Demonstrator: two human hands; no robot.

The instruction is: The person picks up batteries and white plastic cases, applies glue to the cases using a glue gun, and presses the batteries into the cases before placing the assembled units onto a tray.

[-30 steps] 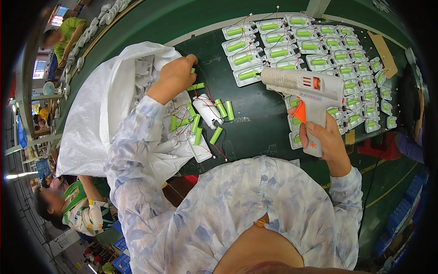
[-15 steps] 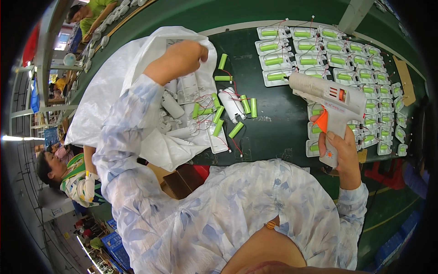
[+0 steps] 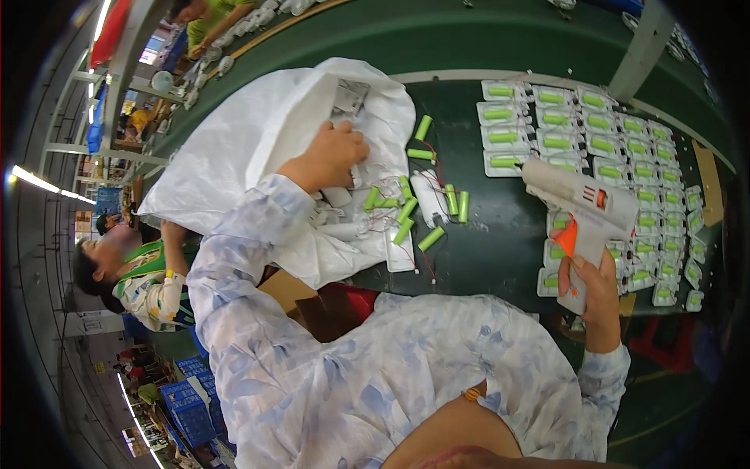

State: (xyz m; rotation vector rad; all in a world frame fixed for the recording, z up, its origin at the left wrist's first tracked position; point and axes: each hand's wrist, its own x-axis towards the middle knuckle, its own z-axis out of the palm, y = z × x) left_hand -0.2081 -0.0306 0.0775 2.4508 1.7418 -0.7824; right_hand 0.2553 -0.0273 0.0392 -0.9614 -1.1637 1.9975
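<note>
My left hand [image 3: 334, 156] is over the mouth of a white plastic bag [image 3: 234, 133], fingers apart and bent down among white plastic housings [image 3: 337, 195]; its fingertips are partly hidden. My right hand [image 3: 591, 285] is wrapped round the handle of a white glue gun [image 3: 590, 199] with an orange trigger [image 3: 566, 237]. The gun's nozzle points left, beside rows of white housings fitted with green battery cells [image 3: 556, 143]. Between bag and rows, loose green cells [image 3: 430, 238] with thin red wires lie around a white housing [image 3: 429, 197].
The dark green table [image 3: 492, 250] carries the rows on its right side. A brown cardboard strip [image 3: 709, 184] lies at the far right, and a metal post [image 3: 642, 51] rises behind. A cardboard box [image 3: 285, 289] is below the table's front edge. Co-workers sit at left.
My left hand has come down to the housings in the bag mouth, and its fingers have spread from a closed shape. The right hand still holds the glue gun. The view has shifted.
</note>
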